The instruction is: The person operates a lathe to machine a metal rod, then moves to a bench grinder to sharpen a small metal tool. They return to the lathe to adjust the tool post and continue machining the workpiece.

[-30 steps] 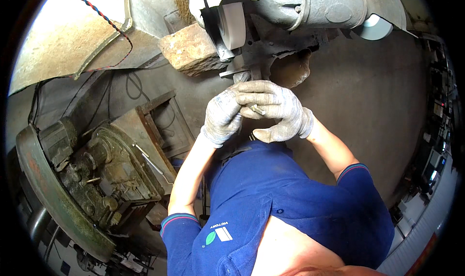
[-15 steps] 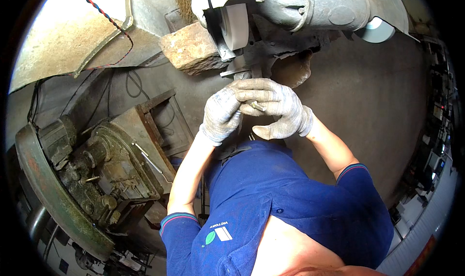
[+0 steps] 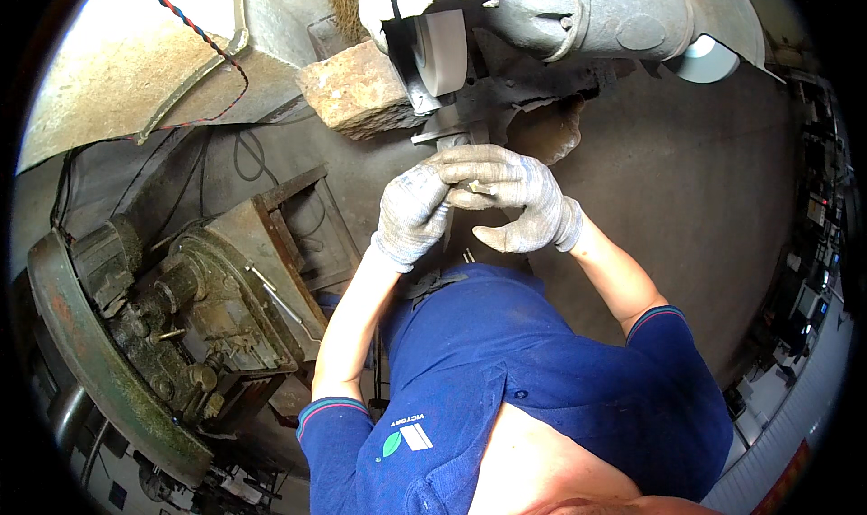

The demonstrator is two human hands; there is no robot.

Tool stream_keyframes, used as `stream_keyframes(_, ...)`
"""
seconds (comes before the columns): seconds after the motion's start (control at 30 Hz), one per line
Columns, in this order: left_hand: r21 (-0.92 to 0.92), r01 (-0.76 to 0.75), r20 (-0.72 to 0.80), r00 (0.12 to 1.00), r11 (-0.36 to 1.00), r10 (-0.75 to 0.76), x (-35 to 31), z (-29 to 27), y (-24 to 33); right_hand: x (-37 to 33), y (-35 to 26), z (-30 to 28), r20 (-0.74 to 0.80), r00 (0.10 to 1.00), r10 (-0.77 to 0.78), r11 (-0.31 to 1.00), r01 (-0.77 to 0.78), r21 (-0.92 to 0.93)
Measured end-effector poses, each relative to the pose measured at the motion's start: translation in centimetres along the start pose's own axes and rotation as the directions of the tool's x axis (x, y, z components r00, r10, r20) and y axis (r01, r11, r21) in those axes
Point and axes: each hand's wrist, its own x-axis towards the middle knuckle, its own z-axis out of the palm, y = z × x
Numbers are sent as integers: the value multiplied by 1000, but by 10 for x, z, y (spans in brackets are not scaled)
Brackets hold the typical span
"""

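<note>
Piece [image 3: 479, 188] is held in right hand [image 3: 522, 199], thumb spread; left hand's [image 3: 412, 212] grip cannot be told. Wheel [image 3: 447, 56] at twelve o'clock should be avoided.

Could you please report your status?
Gloved left hand and right hand together. Small metal piece held, mostly hidden. Grinding wheel ahead, apart from hands.

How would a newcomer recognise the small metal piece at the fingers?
Find the blue shirt, then the gloved left hand and right hand meeting above it in the picture. A small metal piece shows at the right fingers; its yellowish glint sets it apart from the dull, pale gloves.
</note>
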Motion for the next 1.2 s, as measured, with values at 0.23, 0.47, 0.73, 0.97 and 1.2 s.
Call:
stream_keyframes(0.23, -128, 201, 36, 980, 971, -198, -1, 4, 9, 0, -1, -1, -54, 995, 79, 996, -77, 51)
stream_keyframes(0.47, -392, 482, 115, 871, 784, -478, 11, 8, 23, 4, -2, 2, -172, 961, 218, 975, -205, 89)
stream_keyframes(0.73, -568, 546, 177, 812, 616, -556, 23, 4, 29, 11, 6, 8, -241, 938, 250, 968, -247, 42)
stream_keyframes(0.97, -587, 544, 139, 797, 600, -587, 15, 13, 14, 14, 6, 7, -238, 926, 295, 956, -289, 59)
stream_keyframes(1.2, -586, 546, 122, 789, 598, -602, 18, 14, 15, 13, 10, 9, -261, 918, 297, 955, -290, 67)
